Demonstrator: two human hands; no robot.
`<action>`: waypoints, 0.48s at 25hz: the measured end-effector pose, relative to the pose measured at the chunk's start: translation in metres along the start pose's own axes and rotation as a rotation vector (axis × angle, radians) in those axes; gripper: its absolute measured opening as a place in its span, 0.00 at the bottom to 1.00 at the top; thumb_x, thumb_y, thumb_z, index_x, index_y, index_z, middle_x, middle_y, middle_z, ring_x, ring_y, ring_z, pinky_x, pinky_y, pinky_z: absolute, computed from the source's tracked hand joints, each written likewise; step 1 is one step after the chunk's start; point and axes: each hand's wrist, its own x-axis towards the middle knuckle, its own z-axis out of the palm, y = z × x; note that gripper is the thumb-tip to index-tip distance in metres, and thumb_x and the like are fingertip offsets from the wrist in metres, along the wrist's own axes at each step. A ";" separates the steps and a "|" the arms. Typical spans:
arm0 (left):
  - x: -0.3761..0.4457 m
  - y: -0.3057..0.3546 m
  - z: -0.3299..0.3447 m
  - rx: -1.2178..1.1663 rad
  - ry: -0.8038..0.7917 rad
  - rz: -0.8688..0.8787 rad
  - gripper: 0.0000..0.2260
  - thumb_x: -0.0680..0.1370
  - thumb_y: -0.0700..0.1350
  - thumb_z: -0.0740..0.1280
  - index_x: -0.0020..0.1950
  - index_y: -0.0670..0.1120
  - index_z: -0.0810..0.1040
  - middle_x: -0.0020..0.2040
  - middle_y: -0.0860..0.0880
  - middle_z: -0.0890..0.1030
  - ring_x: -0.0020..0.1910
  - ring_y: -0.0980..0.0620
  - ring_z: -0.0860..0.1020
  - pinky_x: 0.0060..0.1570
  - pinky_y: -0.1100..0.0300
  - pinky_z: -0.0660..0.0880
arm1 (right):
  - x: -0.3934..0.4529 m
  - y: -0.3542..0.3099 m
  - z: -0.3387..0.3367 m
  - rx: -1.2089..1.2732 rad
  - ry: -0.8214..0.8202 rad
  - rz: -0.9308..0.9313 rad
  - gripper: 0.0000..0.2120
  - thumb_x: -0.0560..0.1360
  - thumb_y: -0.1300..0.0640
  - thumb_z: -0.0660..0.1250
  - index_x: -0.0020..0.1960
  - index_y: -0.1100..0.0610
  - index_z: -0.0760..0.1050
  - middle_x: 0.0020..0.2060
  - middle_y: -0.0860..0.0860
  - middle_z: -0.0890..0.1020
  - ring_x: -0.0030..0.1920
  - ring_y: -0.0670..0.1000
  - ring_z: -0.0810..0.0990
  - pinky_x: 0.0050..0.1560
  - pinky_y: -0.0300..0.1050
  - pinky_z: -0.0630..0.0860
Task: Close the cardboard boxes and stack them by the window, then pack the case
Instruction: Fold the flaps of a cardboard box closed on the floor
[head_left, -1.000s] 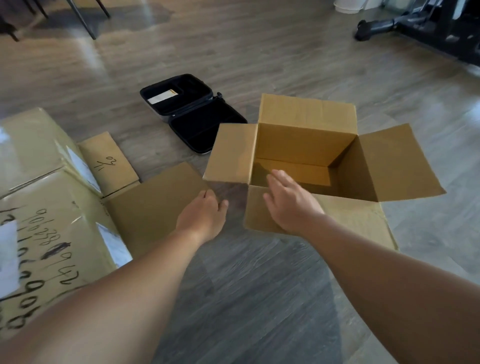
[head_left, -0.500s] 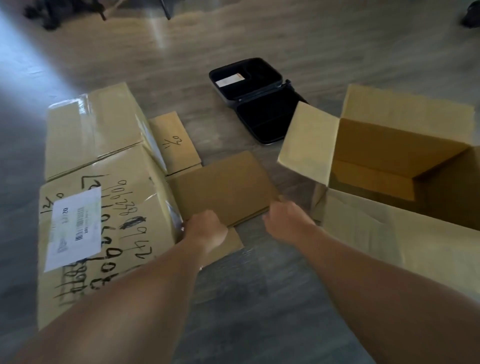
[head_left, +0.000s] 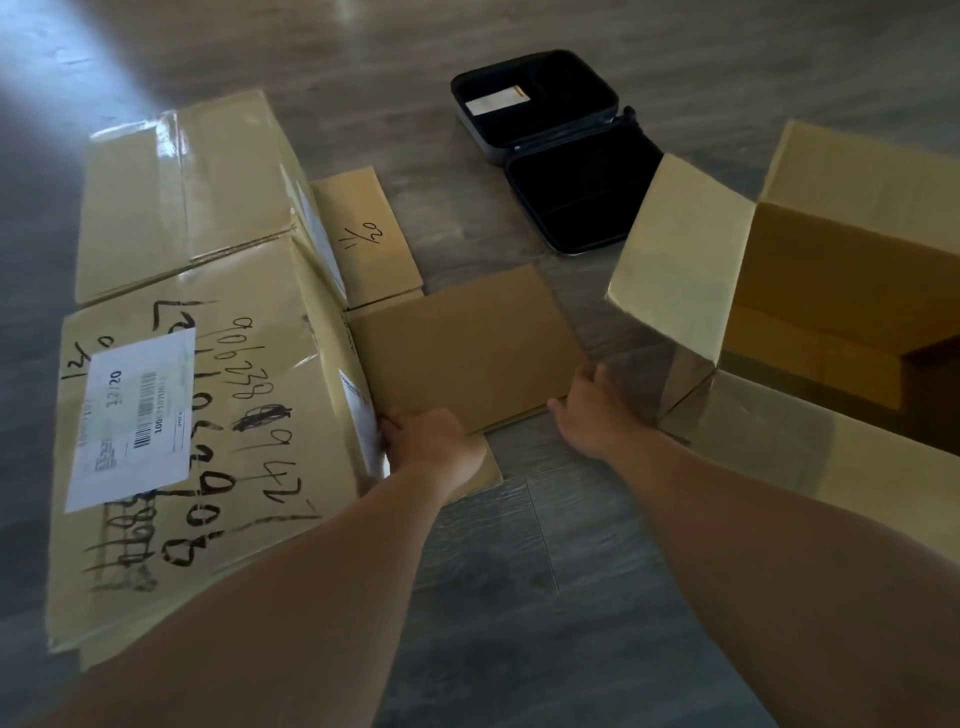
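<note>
Nearest to us, both forearms reach forward over the grey wood-plank floor (head_left: 519, 597); our left hand (head_left: 431, 447) grips the near left corner of an outspread cardboard flap (head_left: 467, 348), fingers curled over its edge beside the box wall; our right hand (head_left: 597, 410) holds the same flap at its near right corner, thumb on top, the other fingers hidden beneath, so we cannot tell how far they curl. The flap lies nearly flat on the floor and belongs to the large taped cardboard box (head_left: 208, 415) at our left, which lies on its side; its upper face carries black handwritten numbers and a white shipping label (head_left: 132, 421) with a barcode and "12/20"; clear tape shines across it. A smaller flap (head_left: 369, 239) marked "11/20" lies just beyond the one we hold, also flat on the floor. To our right stands the open cardboard box (head_left: 831, 291), upright, all flaps spread; its left flap (head_left: 675, 260) stands tilted up near our right hand without touching it, and its near flap (head_left: 810, 452) slopes toward us. Farther off, between the two boxes, the black hard case (head_left: 556, 150) lies opened flat on the floor, both halves facing up; a white card (head_left: 496, 101) sits in the far half.
</note>
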 end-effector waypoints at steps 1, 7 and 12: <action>-0.002 0.000 -0.001 -0.029 0.023 0.004 0.09 0.74 0.47 0.63 0.41 0.42 0.76 0.70 0.28 0.64 0.71 0.30 0.62 0.71 0.41 0.63 | 0.001 0.003 0.000 -0.024 0.004 0.004 0.32 0.81 0.41 0.59 0.77 0.62 0.59 0.77 0.60 0.58 0.75 0.63 0.60 0.70 0.63 0.66; -0.010 0.006 0.012 -0.225 0.114 0.102 0.07 0.72 0.42 0.66 0.35 0.41 0.75 0.70 0.34 0.68 0.55 0.40 0.77 0.47 0.55 0.74 | -0.005 0.049 -0.007 0.032 0.003 -0.027 0.28 0.78 0.42 0.63 0.71 0.60 0.68 0.72 0.55 0.65 0.67 0.60 0.71 0.64 0.59 0.73; -0.009 0.007 0.008 -0.205 0.125 0.087 0.09 0.73 0.43 0.63 0.33 0.43 0.74 0.41 0.39 0.83 0.49 0.38 0.81 0.58 0.42 0.76 | -0.014 0.052 -0.009 0.089 -0.030 -0.017 0.25 0.76 0.43 0.66 0.66 0.59 0.73 0.66 0.54 0.69 0.58 0.57 0.75 0.56 0.51 0.76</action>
